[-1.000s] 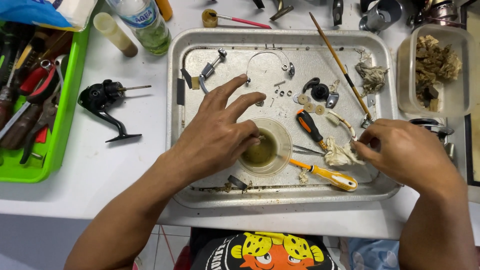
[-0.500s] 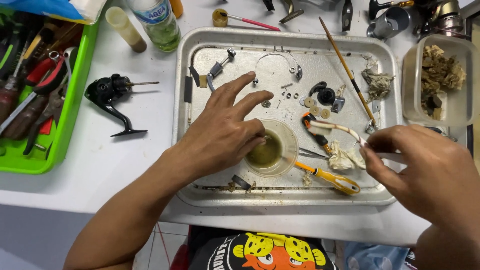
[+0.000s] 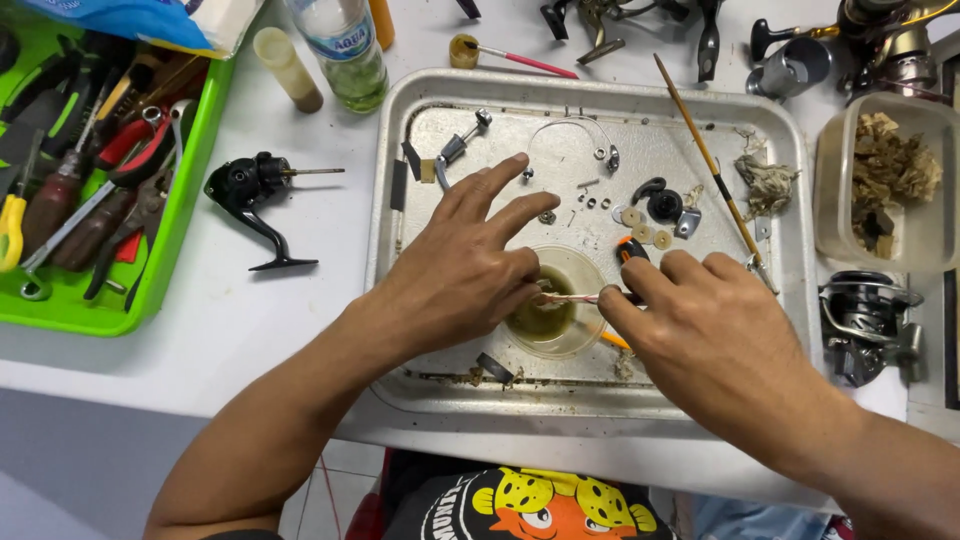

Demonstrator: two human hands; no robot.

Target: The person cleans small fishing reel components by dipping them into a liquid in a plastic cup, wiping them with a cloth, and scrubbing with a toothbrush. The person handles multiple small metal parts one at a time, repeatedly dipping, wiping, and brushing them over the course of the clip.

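Over the dented metal tray [image 3: 790, 160], the left hand [image 3: 465, 275] and right hand [image 3: 715, 335] each pinch an end of a thin pale brush [image 3: 572, 298] above the small clear cup of murky greenish liquid [image 3: 550, 320]. Small washers and screws [image 3: 640, 222] lie loose on the tray, so reassembly looks undone.

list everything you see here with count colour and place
tray: 1, metal, centre
cup: 1, clear, yellowish liquid, in tray
small parts: several, black and metal, tray upper right
brush: 1, wooden handle, across tray right
reel body: 1, black, left of tray
tool bin: 1, green, far left
bottle: 1, clear, top
tub: 1, clear, brown scraps, right
reel: 1, silver-black, below tub
left hand: over cup
right hand: holds thin stick over cup
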